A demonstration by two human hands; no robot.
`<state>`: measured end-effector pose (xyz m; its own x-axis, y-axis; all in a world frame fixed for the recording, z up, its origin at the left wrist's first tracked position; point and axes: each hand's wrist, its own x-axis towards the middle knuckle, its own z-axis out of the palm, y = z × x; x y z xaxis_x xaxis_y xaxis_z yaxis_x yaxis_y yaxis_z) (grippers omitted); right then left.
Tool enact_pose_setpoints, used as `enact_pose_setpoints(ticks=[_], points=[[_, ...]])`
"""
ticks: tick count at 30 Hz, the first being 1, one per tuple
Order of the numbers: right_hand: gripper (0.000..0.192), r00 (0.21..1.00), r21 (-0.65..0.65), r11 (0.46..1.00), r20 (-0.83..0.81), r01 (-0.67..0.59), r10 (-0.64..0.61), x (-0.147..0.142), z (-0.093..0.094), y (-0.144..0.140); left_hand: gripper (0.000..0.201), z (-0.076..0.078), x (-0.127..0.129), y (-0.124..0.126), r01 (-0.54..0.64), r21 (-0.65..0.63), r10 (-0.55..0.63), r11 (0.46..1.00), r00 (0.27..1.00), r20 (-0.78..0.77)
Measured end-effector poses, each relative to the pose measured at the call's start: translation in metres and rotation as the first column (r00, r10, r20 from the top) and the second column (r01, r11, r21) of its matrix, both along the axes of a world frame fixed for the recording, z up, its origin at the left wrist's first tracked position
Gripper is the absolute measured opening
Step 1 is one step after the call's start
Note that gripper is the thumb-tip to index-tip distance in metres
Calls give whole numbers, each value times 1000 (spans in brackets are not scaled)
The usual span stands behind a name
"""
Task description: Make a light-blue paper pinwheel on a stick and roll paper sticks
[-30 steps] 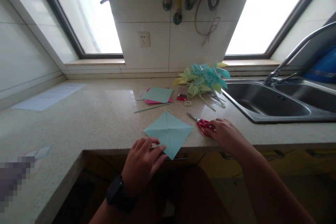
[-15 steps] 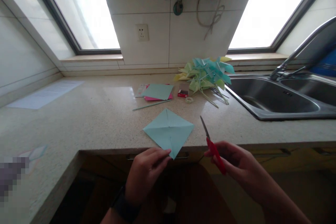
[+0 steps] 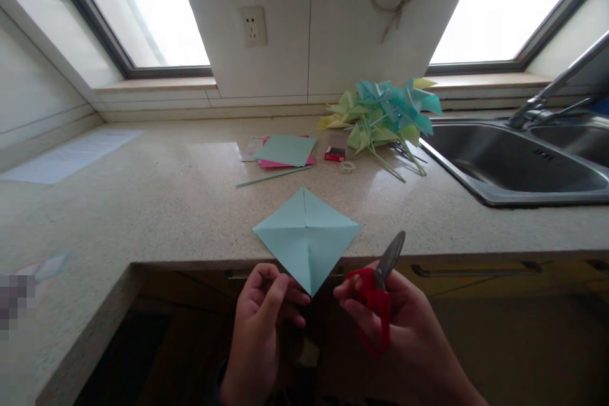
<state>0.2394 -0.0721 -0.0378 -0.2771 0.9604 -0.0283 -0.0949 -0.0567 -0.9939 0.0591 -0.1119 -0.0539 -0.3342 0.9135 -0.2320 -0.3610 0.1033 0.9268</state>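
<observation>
A light blue paper square (image 3: 307, 238), creased along both diagonals, lies point-down at the counter's front edge, its near corner overhanging. My left hand (image 3: 266, 323) pinches that near corner from below the edge. My right hand (image 3: 399, 323) holds red-handled scissors (image 3: 375, 295) just right of the paper's corner, fingers in the loops, the grey blades pointing up and to the right.
Behind the paper lie a thin green stick (image 3: 271, 177), a stack of blue and pink sheets (image 3: 285, 151), a small red box (image 3: 335, 153), a tape roll (image 3: 347, 167) and a pile of paper pinwheels (image 3: 385, 117). A steel sink (image 3: 518, 165) sits at right.
My right hand picked the scissors up off the counter and brought them down beside the paper's near corner. My left hand slid from the paper's edge to pinching its tip.
</observation>
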Motion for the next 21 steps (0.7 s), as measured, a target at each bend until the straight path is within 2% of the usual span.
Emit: enact_pose_setpoints(ticks=[3,6,8,12,21], points=[[21,1000,-29,1000,8,12,-11,-7,3,5,29,4,5,0,-27,-88,43,996,981,187],[19,999,-69,997,36,-27,30,-14,2,8,37,4,7,1,8,-205,77,979,911,406],[19,998,-83,996,37,-41,44,-17,0,7,38,1,7,2,35,-223,79,974,873,481],[22,999,-84,996,39,-15,18,-20,-3,6,34,-1,6,4,55,-186,43,981,874,484],[28,999,-95,995,37,34,-30,-25,2,9,35,6,8,4,106,-163,-12,981,871,491]])
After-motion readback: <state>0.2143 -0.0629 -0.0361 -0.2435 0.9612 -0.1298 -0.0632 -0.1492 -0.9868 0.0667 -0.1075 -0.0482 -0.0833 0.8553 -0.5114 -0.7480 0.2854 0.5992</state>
